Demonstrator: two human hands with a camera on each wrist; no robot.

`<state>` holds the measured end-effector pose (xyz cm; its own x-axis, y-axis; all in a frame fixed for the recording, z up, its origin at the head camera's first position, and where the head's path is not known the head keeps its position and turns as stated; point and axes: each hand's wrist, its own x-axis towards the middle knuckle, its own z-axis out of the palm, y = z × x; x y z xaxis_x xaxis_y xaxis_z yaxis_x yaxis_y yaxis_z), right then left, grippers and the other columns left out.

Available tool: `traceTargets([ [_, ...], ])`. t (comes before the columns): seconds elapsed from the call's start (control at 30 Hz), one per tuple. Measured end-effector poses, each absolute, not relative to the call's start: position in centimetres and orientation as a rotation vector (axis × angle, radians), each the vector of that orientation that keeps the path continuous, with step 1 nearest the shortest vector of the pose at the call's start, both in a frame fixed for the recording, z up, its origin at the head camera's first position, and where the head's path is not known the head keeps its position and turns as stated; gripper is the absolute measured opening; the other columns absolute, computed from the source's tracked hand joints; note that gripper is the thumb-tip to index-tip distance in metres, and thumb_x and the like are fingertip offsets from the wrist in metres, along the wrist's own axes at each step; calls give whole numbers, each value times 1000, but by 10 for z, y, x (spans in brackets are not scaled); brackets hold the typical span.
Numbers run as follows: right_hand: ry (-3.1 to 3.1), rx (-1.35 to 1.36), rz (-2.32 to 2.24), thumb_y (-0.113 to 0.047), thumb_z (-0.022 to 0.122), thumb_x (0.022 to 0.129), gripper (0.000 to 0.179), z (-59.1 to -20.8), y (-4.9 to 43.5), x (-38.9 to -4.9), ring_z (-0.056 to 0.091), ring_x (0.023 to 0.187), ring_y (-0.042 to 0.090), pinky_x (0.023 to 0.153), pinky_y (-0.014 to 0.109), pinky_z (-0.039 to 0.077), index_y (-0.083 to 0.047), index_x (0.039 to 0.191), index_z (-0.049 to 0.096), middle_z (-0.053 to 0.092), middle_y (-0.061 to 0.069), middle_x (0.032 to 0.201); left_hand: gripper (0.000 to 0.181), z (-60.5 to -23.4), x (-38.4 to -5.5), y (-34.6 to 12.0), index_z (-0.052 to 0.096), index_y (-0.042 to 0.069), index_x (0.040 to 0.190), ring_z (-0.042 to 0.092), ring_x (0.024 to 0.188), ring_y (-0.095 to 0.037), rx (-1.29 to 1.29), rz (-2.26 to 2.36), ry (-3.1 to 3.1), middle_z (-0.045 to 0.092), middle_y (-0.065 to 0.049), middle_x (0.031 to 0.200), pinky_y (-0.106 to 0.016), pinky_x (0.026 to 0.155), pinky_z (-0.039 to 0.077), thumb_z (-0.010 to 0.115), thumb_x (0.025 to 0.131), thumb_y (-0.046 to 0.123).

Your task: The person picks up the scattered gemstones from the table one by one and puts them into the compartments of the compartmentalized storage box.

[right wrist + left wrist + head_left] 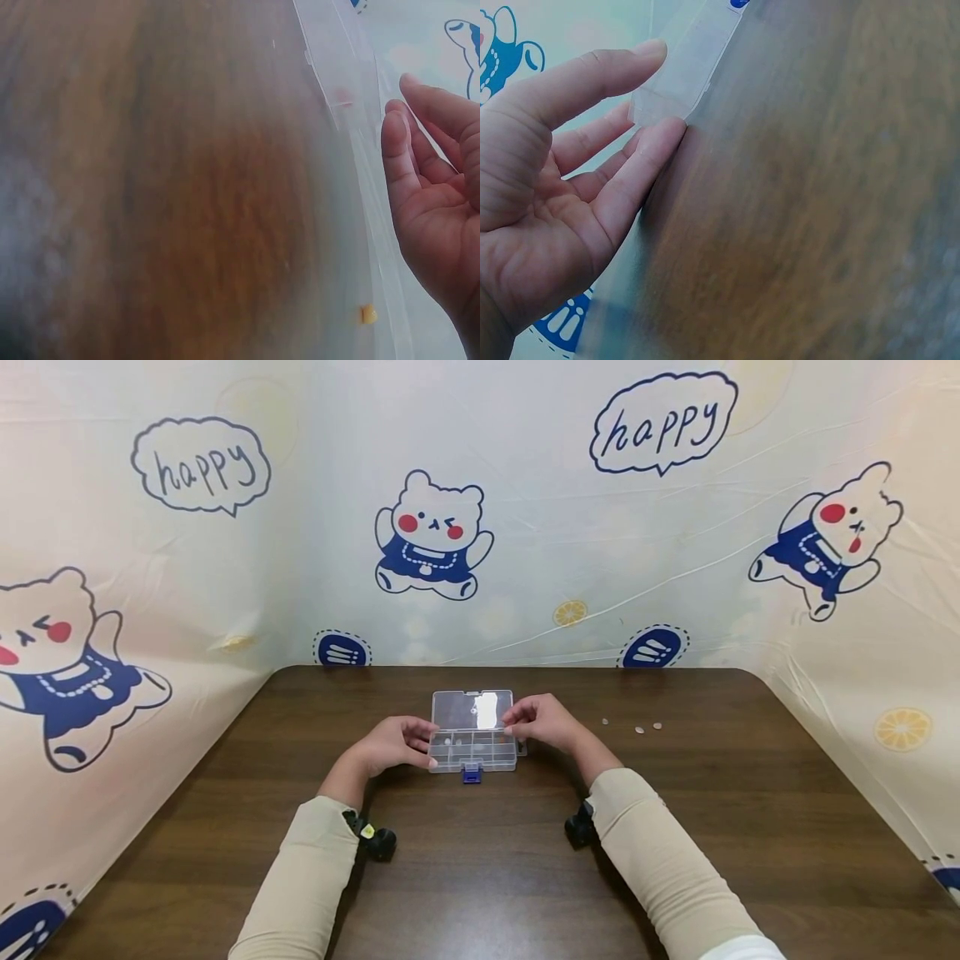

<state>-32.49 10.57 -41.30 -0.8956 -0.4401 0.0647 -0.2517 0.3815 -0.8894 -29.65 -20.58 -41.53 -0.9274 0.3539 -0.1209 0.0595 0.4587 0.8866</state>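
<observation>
A clear plastic compartment box (487,766) lies on the table, its lid (453,710) tilted up at the back and a blue latch (471,774) at the front. Small pale pieces (458,742) show in the left compartments, and a reddish one (501,739) at the right. My left hand (390,745) holds the box's left end, thumb at the near corner and fingers toward the hinge. At the lid's lower right edge is my right hand (546,722), fingertips close together. Its fingers (401,157) look loosely bent beside the box in the right wrist view, nothing visible between them.
Several small pale pieces (640,730) lie on the brown table (480,868) to the right of the box. A clear tab (522,747) shows beside the box's right end. Behind the table hangs a printed cloth (525,527).
</observation>
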Motion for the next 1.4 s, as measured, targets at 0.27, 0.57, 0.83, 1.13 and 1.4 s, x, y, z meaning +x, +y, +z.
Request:
traceTargets([
  [0.27, 2450, -618, -1573, -8, 75, 86, 17, -410, 110, -322, 62, 77, 23, 72, 35, 56, -4, 101, 72, 69, 7, 92, 63, -415, -296, -206, 60, 1, 126, 61, 96, -25, 336, 1452, 2428, 62, -15, 111, -33, 85, 54, 88, 69, 5],
  [0.57, 2482, -599, -1559, -10, 76, 85, 22, -403, 120, -318, 61, 80, 26, 77, 43, 55, -2, 106, 71, 68, 8, 93, 64, -413, -295, -203, 60, 0, 125, 62, 95, -25, 341, 1460, 2422, 62, -15, 110, -33, 84, 54, 88, 69, 5],
  [0.83, 2516, -586, -1561, -15, 77, 85, 26, -398, 137, -314, 61, 81, 25, 79, 43, 54, -3, 107, 71, 67, 8, 94, 65, -415, -295, -204, 59, 1, 127, 62, 97, -26, 326, 1482, 2416, 62, -15, 114, -34, 83, 55, 88, 69, 5],
  [1.13, 2501, -559, -1642, -17, 77, 86, 33, -395, 152, -307, 63, 82, 27, 83, 53, 52, 2, 111, 68, 66, 12, 95, 67, -414, -292, -206, 57, 1, 130, 62, 100, -26, 313, 1471, 2428, 62, -16, 116, -35, 86, 54, 88, 71, 8],
  [1.4, 2505, -534, -1673, -15, 75, 87, 33, -393, 166, -300, 62, 81, 24, 84, 55, 50, 3, 113, 67, 67, 12, 95, 67, -414, -292, -205, 57, 1, 130, 63, 101, -27, 319, 1488, 2418, 62, -16, 117, -35, 86, 54, 88, 71, 8],
])
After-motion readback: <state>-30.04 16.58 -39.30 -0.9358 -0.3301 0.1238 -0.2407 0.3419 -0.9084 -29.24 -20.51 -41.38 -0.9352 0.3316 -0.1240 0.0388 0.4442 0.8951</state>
